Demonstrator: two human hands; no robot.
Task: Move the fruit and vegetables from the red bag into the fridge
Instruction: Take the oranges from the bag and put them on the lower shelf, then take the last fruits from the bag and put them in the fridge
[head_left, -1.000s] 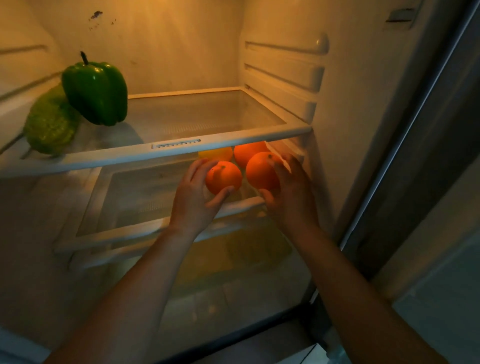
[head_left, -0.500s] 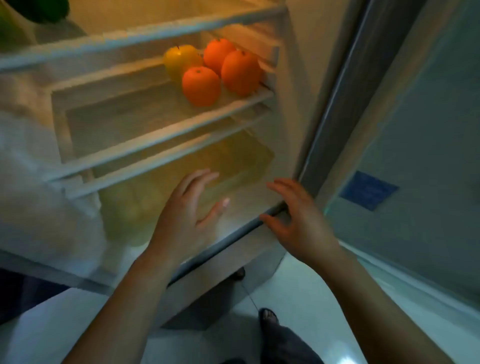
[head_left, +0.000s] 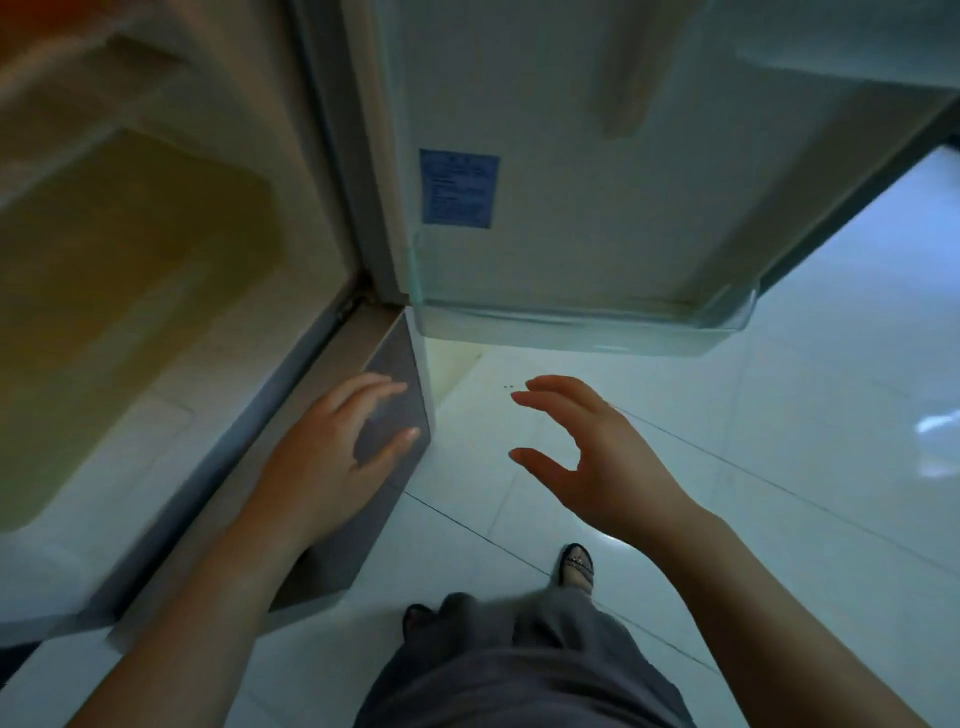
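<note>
Both hands, left (head_left: 332, 457) and right (head_left: 597, 457), outstretched, fingers loosely spread, empty.

Both forearms bare to the frame edge; left hand (head_left: 332, 457) and right hand (head_left: 587, 457) bare too, nails short & pale on the left. Lower body in loose grey fabric (head_left: 519, 665), prob. wide trousers, though w/ this blur it could be a skirt. Right foot (head_left: 575, 566) in a dark open sandal w/ a row of small pale studs across the straps; left foot (head_left: 418, 616) shows only a dark toe-end.
</note>
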